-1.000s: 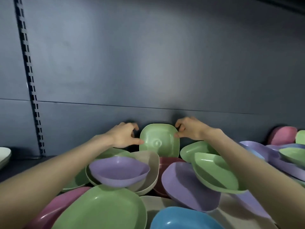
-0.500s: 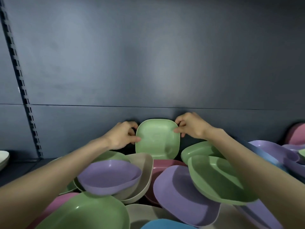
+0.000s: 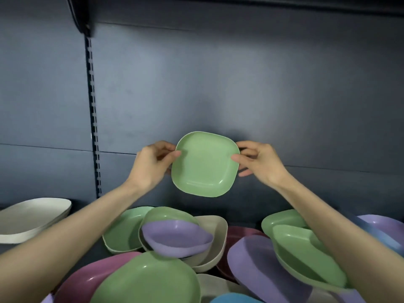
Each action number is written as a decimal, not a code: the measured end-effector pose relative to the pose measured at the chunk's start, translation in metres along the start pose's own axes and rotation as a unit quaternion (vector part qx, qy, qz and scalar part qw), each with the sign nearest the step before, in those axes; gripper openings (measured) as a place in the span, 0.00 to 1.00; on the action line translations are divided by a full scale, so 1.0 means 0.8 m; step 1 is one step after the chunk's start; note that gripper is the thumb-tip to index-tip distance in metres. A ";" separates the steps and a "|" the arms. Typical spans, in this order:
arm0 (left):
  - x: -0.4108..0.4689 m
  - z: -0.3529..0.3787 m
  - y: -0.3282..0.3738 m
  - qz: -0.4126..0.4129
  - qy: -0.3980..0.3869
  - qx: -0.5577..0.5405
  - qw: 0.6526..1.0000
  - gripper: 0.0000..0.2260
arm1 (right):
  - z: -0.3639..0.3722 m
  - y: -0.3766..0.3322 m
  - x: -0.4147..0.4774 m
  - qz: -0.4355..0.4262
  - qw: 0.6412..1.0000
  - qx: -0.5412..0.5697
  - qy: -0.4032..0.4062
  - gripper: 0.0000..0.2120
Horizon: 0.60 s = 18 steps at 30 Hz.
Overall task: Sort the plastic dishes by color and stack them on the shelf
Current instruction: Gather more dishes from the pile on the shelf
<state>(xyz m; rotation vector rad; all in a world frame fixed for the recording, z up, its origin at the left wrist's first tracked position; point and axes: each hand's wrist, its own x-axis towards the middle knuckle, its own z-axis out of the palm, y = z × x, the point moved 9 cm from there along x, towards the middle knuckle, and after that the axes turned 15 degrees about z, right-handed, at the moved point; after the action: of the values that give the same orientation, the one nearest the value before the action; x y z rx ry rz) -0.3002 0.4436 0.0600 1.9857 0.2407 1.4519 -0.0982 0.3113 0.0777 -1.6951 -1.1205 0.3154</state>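
The small green dish (image 3: 204, 165) is held up in the air in front of the dark back panel (image 3: 240, 84), well above the heap of dishes on the shelf (image 3: 94, 251). It is a rounded square, so no side reads as a clear long axis. It stands nearly upright with its hollow facing the camera, its underside toward the panel, and its outline turned slightly clockwise.

The left hand (image 3: 150, 165) grips its left edge and the right hand (image 3: 260, 162) its right edge. On each side the thumb lies over the front rim, and the other fingers (image 3: 244, 172) curl behind, so both sets of fingers are grasping the dish.

Directly below, a purple bowl (image 3: 175, 239) sits tilted inside a beige dish (image 3: 215, 243), with a green one (image 3: 122, 232) just beside it on the left. Nearer the camera lie a large green plate (image 3: 148, 281) overlapping a pink dish (image 3: 87, 278), and the edge of a blue dish (image 3: 231, 299) at the bottom. To the right, a purple plate (image 3: 258, 265) rests against a dark red dish (image 3: 238, 235), and nested green bowls (image 3: 306, 254) lie partly under the right forearm. More purple and blue pieces (image 3: 384, 226) show at the far right edge.

Apart on the left sits a stack of white dishes (image 3: 30, 217). A slotted upright (image 3: 93, 114) runs up the panel behind it.
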 end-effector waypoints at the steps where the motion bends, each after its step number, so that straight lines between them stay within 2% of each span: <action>1: -0.006 -0.011 0.006 0.003 0.003 -0.002 1.000 0.04 | 0.010 -0.008 -0.003 -0.002 1.000 0.008 -0.005 0.10; 5: -0.036 -0.060 0.025 0.001 -0.014 -0.028 1.000 0.09 | 0.047 -0.042 -0.023 -0.016 0.999 0.043 -0.007 0.11; 10: -0.082 -0.126 0.048 -0.033 -0.088 -0.088 0.992 0.27 | 0.103 -0.092 -0.056 -0.031 0.997 0.073 0.004 0.08; 14: -0.116 -0.203 0.059 -0.044 -0.114 -0.039 0.992 0.40 | 0.167 -0.134 -0.089 -0.044 0.995 0.087 0.010 0.09; 18: -0.151 -0.294 0.067 -0.046 -0.111 -0.005 0.993 0.41 | 0.252 -0.172 -0.131 -0.063 0.993 0.098 -0.021 0.12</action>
<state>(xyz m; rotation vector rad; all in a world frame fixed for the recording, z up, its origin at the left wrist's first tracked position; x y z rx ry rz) -0.5692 0.4347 0.0375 2.0794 0.2237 1.1607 -0.3601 0.3542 0.0768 -1.4446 -1.1817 0.3719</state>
